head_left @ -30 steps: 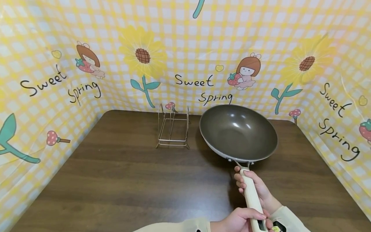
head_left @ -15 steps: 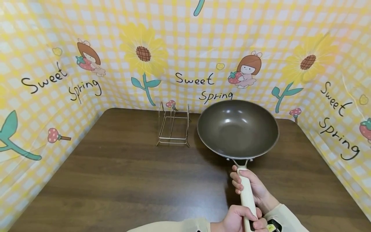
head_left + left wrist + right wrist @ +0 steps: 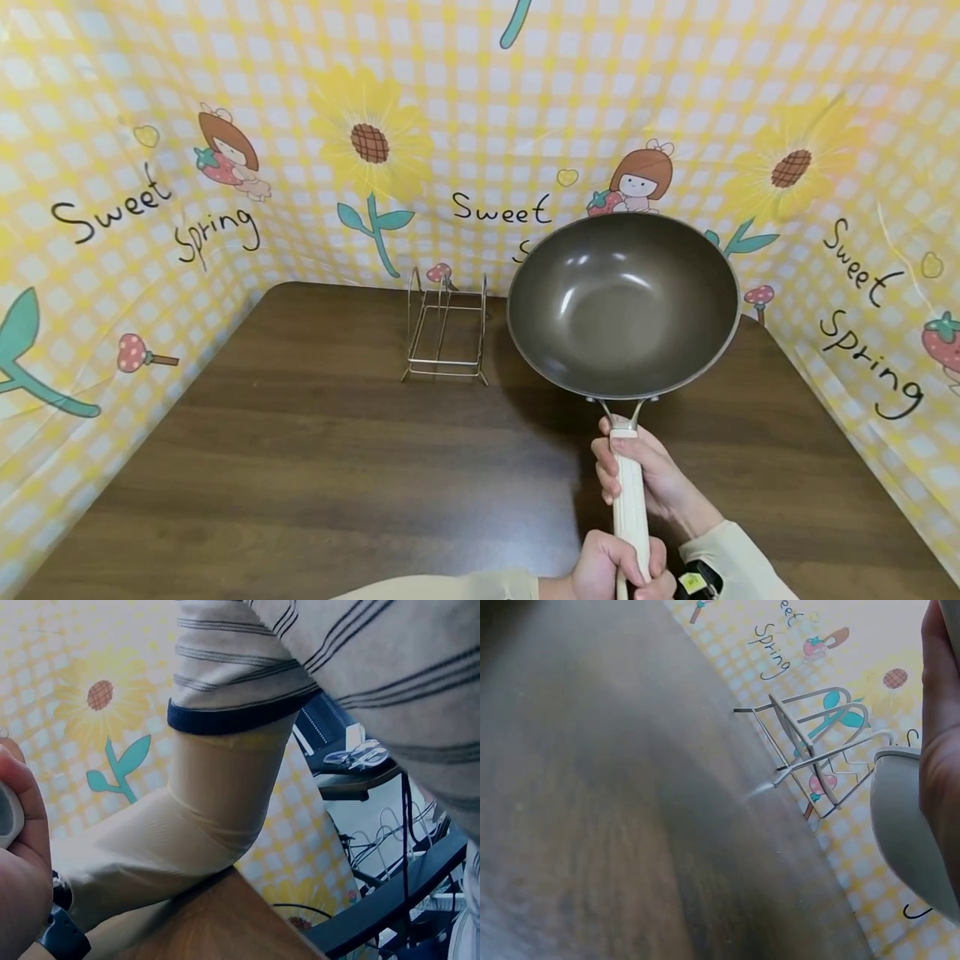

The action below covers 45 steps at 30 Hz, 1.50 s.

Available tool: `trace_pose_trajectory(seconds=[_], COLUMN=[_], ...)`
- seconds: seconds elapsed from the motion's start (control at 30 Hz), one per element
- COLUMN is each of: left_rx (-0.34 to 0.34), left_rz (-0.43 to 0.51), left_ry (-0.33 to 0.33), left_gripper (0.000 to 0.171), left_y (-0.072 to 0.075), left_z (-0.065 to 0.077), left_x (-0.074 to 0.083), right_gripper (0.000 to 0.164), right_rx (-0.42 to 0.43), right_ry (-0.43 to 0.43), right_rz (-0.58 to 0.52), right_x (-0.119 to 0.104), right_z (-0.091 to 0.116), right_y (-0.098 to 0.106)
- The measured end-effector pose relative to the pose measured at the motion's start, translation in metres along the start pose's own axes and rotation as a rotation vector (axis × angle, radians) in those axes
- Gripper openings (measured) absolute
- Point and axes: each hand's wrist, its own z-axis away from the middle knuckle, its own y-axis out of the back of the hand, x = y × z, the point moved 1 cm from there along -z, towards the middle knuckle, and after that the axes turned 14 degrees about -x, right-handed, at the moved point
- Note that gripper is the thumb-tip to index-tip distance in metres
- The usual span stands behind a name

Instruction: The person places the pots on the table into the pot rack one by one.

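A deep wok [image 3: 622,308] with a grey-brown inside and a cream handle [image 3: 631,492] is held up at the right, its inside tilted toward the head camera. My right hand [image 3: 663,479] grips the handle's upper end, just below the metal bracket. Lower down, my left hand [image 3: 611,562] has its fingers wrapped round the handle's end. In the right wrist view, the wok's pale outer wall [image 3: 904,825] shows behind the hand. The left wrist view catches only part of the hand [image 3: 19,877] and the grey-ended handle.
A metal wire rack [image 3: 446,333] stands at the back of the brown wooden table [image 3: 300,467], left of the wok. Yellow checked cloth [image 3: 495,108] hangs behind and on both sides. A dark chair armrest [image 3: 397,892] and cables show beside the table in the left wrist view.
The wok has risen and tipped back, its inside turning more toward the head camera and its rim now covering part of the cloth's print. Both hands keep hold of the handle and have shifted slightly left.
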Motion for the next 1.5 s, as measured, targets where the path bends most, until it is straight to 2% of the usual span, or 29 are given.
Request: trace_pose_trajectory(seconds=[0.17,0.27,0.4,0.5,0.63,0.77,0.9,1.1,1.23,1.33,1.5], left_rx=[-0.071,-0.138,-0.203,-0.226,-0.273,-0.363,-0.475,-0.629,-0.7,-0.75,-0.851], left_rz=[-0.014,-0.014,-0.015,-0.024,-0.028,-0.017,-0.012,0.026,0.057,0.078,0.132], left_ry=[-0.006,0.002,0.031,0.055,0.076,0.082,0.094,0.119,0.129,0.125,0.095], left_gripper=[0.033,0.023,0.018,0.021,0.011,0.014,0.018,0.016,0.017,0.017,0.015], left_y=[0.003,0.005,0.008,0.011,0.012,0.011,0.008,0.003,-0.005,-0.013,-0.023], left_z=[-0.001,0.0,0.005,0.009,0.01,0.011,0.012,0.011,0.011,0.009,0.004], left_x=[0.005,0.01,0.018,0.024,0.032,0.041,0.052,0.069,0.078,0.085,0.097], right_gripper=[0.032,0.031,0.031,0.031,0.026,0.022,0.022,0.018,0.025,0.022,0.015], right_rx=[0.001,-0.008,-0.006,0.012,0.055,0.083,0.055,-0.024,-0.115,-0.168,-0.173], right_ry=[0.002,-0.001,-0.013,-0.023,-0.038,-0.039,-0.002,0.066,0.11,0.151,0.208], right_rz=[0.028,0.05,0.117,0.178,0.252,0.295,0.314,0.287,0.22,0.169,0.132], right_x=[-0.003,-0.005,-0.007,-0.009,-0.013,-0.016,-0.018,-0.022,-0.024,-0.023,-0.021], right_z=[-0.005,-0.01,-0.019,-0.026,-0.034,-0.042,-0.052,-0.066,-0.074,-0.081,-0.094], right_y=[0.001,0.0,-0.001,-0.002,-0.005,-0.008,-0.01,-0.014,-0.016,-0.017,-0.017])
